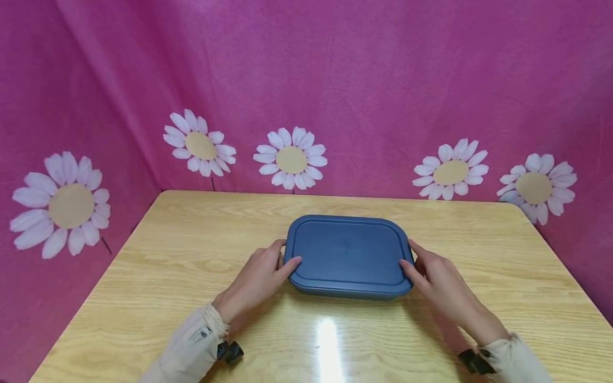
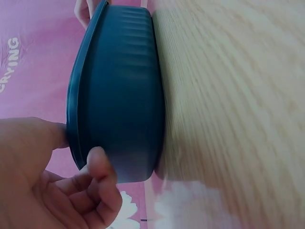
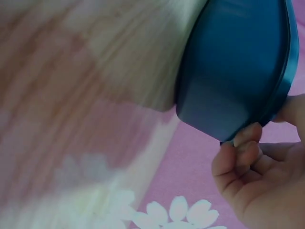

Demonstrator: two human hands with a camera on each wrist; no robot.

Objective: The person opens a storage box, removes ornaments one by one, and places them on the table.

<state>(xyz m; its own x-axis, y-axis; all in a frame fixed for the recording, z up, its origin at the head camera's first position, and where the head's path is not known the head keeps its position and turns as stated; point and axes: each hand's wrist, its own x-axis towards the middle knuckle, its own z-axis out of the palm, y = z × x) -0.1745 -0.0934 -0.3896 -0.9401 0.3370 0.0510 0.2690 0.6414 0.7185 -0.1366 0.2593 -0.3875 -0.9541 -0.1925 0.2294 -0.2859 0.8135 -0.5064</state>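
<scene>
The lid [image 1: 348,252] hides the inside of the box [image 2: 121,95]. In the head view, the box hides some fingers of the left hand [image 1: 258,274] and right hand [image 1: 442,279], and the bottom edge cuts both sleeves [image 1: 187,346]. In the right wrist view, the box runs off the top and the surface [image 3: 119,47] looks blurry

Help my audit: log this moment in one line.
left hand: grips blue box, left end | right hand: grips its right end | lid: on

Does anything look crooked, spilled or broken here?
Nothing stands out. The blue container, held by the left hand and right hand, shows no visible damage, and its lid looks evenly seated. I see no spill on the table; the bright streak looks like glare.
</scene>
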